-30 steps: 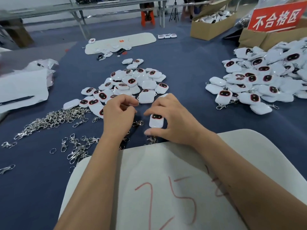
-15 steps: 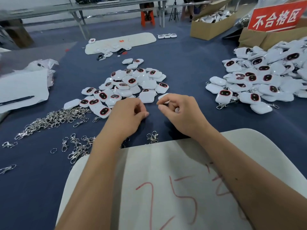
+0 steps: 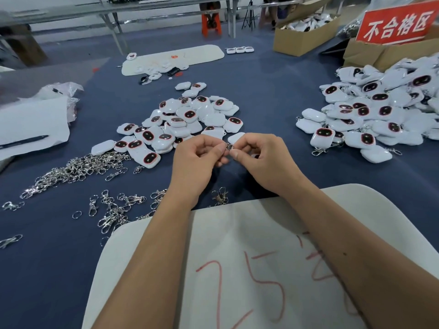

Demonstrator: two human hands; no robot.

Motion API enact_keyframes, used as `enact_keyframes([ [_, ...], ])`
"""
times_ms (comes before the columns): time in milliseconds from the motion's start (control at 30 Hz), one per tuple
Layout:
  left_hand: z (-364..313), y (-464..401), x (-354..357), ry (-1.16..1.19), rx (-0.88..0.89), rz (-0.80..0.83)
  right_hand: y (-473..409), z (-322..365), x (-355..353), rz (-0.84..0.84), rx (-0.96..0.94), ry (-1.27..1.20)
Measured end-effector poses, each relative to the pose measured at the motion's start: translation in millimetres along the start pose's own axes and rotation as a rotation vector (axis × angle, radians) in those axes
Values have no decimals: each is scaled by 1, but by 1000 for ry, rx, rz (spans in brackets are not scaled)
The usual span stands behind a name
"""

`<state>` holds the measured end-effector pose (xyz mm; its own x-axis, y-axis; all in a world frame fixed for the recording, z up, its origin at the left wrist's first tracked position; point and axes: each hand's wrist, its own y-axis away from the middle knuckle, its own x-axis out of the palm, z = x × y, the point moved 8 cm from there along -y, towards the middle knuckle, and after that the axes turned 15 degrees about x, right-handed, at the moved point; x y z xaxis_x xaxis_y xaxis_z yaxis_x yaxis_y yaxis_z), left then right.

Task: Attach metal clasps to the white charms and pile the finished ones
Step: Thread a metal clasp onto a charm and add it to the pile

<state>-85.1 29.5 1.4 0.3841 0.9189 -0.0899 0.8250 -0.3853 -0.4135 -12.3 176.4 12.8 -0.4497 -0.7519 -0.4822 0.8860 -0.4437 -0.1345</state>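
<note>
A metal clasp (image 3: 228, 146) is pinched between the fingertips of the left hand (image 3: 198, 157) and the right hand (image 3: 262, 157), both curled tight around it above the blue surface (image 3: 273, 96); a white charm (image 3: 256, 156) appears to be tucked under the right hand's fingers. The attaching step is judged to be in hand. Next, the clasp's ring must be worked through the charm's loop, and the piece added to the finished pile (image 3: 370, 115) at the right.

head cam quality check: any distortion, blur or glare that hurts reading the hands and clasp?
Head view: wide-angle bowing toward the edges, the red sign tilts; far left edge smeared. Light is soft and even, faint shadows under the left hand and right hand. The clasp between their fingertips is small, with little detail; loose clasps glint mildly.
</note>
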Motion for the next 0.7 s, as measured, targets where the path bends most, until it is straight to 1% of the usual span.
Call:
enact_keyframes([
  [100,3,0,1,-6,-24,1,0,2,-3,-30,-10,-26],
  [233,1,0,2,-3,-29,11,2,7,-3,-17,-49,-30],
  [333,1,1,3,3,-29,22,2,6,-3,-12,-33,-45],
  [500,-1,1,4,-27,-4,44,2,5,-1,10,-25,-48],
  [700,-7,0,8,-4,25,99,1,5,3,50,-37,-35],
])
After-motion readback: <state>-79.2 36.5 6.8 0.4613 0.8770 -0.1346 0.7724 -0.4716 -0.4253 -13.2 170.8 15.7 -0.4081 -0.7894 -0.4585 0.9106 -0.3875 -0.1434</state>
